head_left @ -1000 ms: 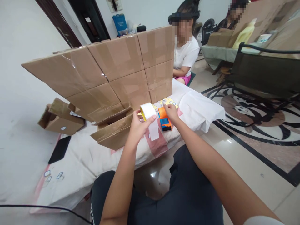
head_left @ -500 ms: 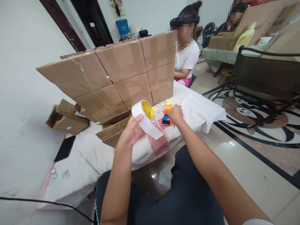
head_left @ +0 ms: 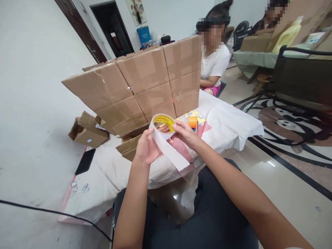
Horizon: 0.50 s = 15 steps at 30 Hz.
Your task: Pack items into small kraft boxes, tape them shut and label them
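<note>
A roll of white tape (head_left: 158, 128) with a yellow inner core is held in front of me, over the near edge of a cloth-covered table (head_left: 228, 121). My left hand (head_left: 146, 149) is closed on the roll from below and the left. On the roll's right side my right hand (head_left: 184, 134) is closed as well. A loose strip of tape (head_left: 173, 156) hangs down from the roll toward my lap. An orange and blue tape dispenser (head_left: 193, 123) lies on the table just beyond my right hand.
A wall of taped cardboard boxes (head_left: 145, 79) stands on the table behind the roll, with a flattened box (head_left: 128, 148) at its foot. An open box (head_left: 86, 130) and a black phone (head_left: 85, 161) lie at the left. Another person sits behind the boxes; a dark chair (head_left: 301, 79) is at right.
My right hand left the dispenser and came over to the tape roll. The roll turned flatter, more strip has come off, and the view shifted left.
</note>
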Each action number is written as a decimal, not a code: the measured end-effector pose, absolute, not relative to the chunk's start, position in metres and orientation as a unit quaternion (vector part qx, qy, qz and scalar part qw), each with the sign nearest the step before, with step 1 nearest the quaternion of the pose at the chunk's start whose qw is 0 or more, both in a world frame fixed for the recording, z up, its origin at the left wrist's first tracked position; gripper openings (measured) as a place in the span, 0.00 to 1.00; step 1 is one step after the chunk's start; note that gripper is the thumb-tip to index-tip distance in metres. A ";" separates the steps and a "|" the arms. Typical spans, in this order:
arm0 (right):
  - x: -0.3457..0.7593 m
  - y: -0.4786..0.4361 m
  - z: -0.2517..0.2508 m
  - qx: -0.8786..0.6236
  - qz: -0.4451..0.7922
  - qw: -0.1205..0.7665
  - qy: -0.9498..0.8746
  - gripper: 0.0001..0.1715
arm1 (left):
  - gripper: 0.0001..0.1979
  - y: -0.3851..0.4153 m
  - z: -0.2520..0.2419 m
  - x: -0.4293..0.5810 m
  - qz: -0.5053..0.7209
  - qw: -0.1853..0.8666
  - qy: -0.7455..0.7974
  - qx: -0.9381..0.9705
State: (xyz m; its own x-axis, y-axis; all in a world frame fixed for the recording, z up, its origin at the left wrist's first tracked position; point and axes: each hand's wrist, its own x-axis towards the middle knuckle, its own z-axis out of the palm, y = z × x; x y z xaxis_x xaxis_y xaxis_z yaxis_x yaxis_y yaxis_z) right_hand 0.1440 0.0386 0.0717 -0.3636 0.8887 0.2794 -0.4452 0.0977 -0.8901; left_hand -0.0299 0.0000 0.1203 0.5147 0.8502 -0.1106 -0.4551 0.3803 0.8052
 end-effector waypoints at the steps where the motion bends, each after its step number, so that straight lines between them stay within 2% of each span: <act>1: 0.144 0.039 0.073 -0.220 0.629 0.538 -0.517 0.23 | 0.31 0.001 0.120 -0.027 0.420 0.783 0.275 0.368; 6: 0.157 0.044 0.076 -0.276 0.576 0.624 -0.451 0.28 | 0.24 0.003 0.118 -0.017 0.419 0.758 0.345 0.360; 10: 0.175 0.053 0.075 -0.290 0.563 0.676 -0.376 0.23 | 0.18 0.005 0.111 -0.010 0.458 0.722 0.388 0.345; 15: 0.195 0.063 0.072 -0.296 0.562 0.713 -0.295 0.23 | 0.21 0.004 0.105 -0.004 0.471 0.711 0.393 0.344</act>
